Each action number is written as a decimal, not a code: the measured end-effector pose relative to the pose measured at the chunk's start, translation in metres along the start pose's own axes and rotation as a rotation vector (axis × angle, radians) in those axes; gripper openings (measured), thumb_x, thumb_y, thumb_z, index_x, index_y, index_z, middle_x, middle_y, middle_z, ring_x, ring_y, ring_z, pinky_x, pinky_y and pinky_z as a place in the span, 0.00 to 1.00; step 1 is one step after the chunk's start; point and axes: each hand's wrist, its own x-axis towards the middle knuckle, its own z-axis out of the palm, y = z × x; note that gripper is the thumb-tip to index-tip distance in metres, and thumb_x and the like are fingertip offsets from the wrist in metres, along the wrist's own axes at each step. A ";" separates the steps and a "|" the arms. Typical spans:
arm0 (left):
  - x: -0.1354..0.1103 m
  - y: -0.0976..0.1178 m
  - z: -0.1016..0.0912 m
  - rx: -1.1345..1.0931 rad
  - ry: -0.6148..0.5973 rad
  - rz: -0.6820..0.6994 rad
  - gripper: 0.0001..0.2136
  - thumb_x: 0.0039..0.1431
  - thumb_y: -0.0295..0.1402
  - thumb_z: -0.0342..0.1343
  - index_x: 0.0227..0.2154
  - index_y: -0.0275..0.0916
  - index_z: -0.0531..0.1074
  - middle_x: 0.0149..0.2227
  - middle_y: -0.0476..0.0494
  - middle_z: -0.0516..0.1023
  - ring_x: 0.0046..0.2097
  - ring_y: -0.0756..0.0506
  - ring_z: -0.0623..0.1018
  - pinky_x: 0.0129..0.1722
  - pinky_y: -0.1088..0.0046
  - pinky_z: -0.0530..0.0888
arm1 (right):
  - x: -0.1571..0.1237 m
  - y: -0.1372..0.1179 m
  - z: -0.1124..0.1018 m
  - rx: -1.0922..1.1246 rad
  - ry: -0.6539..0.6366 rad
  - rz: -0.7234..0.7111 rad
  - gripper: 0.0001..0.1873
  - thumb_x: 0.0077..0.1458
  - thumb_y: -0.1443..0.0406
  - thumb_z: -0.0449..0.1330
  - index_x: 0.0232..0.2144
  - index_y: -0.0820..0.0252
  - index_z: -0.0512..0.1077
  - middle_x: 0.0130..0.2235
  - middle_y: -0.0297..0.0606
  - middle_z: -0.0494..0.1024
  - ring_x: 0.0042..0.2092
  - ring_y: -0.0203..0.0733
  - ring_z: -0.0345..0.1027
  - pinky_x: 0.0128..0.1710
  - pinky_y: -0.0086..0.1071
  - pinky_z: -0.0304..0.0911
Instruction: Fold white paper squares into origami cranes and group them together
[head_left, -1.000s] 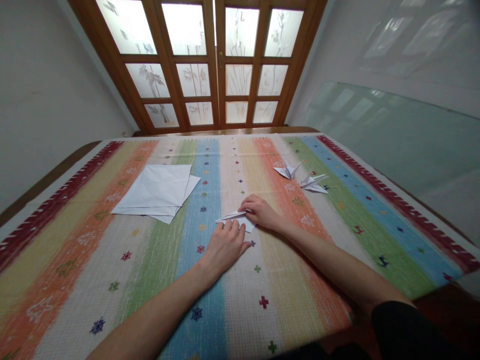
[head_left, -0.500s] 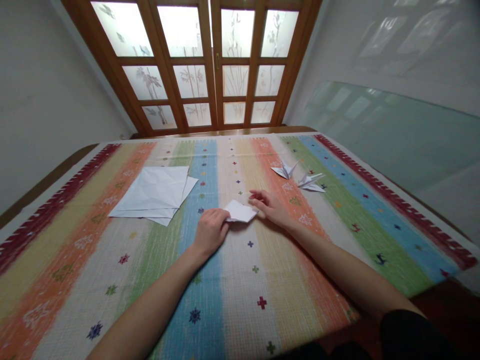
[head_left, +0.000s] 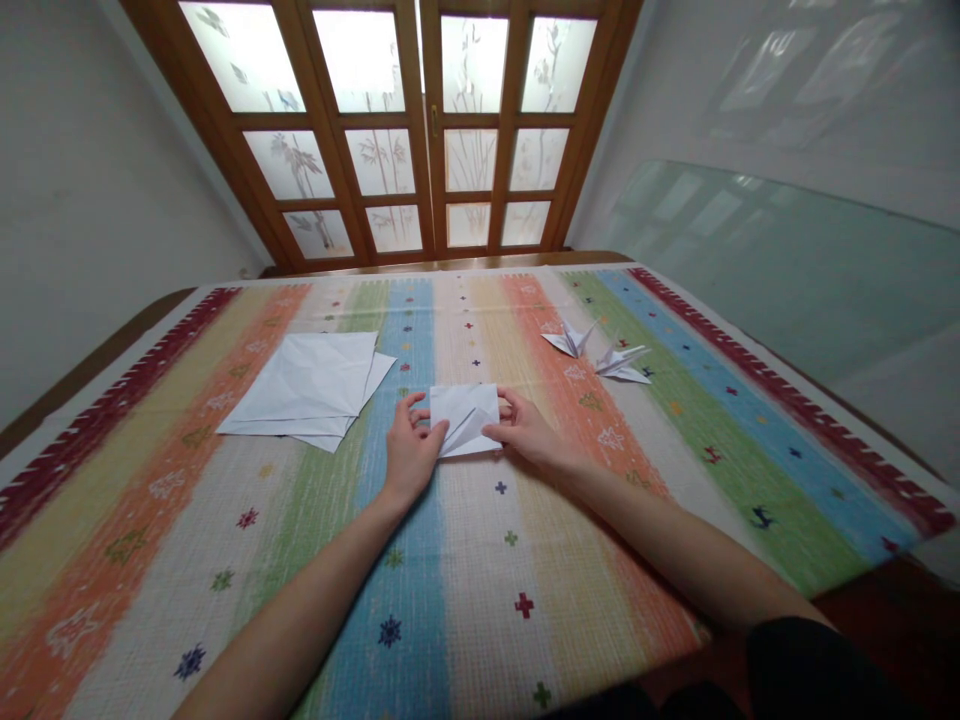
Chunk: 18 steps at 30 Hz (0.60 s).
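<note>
Two paper cranes (head_left: 596,352); one folded paper (head_left: 465,418); one stack of sheets (head_left: 307,388).

No text, label, brand or number can be read anywhere: the striped tablecloth (head_left: 225,520) bears only small woven crosses and stars, and the paper sheets (head_left: 307,385) are blank.

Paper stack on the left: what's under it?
The paper stack lies flat on the striped tablecloth. A lower sheet's corners stick out at its right and near edges. How many sheets lie beneath the top one is hidden.
</note>
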 end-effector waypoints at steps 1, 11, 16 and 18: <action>-0.001 0.000 -0.001 0.121 0.020 0.089 0.22 0.52 0.35 0.58 0.50 0.39 0.62 0.42 0.41 0.76 0.32 0.47 0.77 0.32 0.69 0.74 | -0.001 0.000 0.000 -0.093 0.033 -0.001 0.31 0.47 0.69 0.61 0.55 0.58 0.60 0.36 0.38 0.77 0.30 0.40 0.72 0.29 0.34 0.69; -0.003 -0.008 -0.002 0.657 -0.208 0.457 0.14 0.61 0.32 0.53 0.49 0.38 0.67 0.41 0.40 0.76 0.44 0.41 0.75 0.46 0.60 0.72 | -0.003 0.008 -0.005 -0.716 0.092 -0.399 0.39 0.44 0.68 0.66 0.60 0.56 0.61 0.56 0.48 0.67 0.58 0.51 0.61 0.57 0.47 0.59; 0.002 -0.012 -0.003 0.683 -0.212 0.473 0.13 0.61 0.29 0.51 0.49 0.39 0.67 0.40 0.42 0.76 0.43 0.42 0.76 0.45 0.63 0.73 | 0.006 0.006 -0.006 -0.648 0.113 -0.360 0.36 0.48 0.68 0.65 0.59 0.58 0.62 0.53 0.48 0.71 0.52 0.47 0.66 0.52 0.45 0.61; 0.003 -0.012 -0.005 0.696 -0.204 0.470 0.15 0.59 0.27 0.51 0.50 0.40 0.67 0.41 0.42 0.75 0.43 0.42 0.76 0.46 0.63 0.74 | 0.007 0.003 -0.008 -0.666 0.076 -0.352 0.30 0.49 0.71 0.62 0.56 0.61 0.66 0.45 0.44 0.75 0.45 0.43 0.68 0.48 0.41 0.63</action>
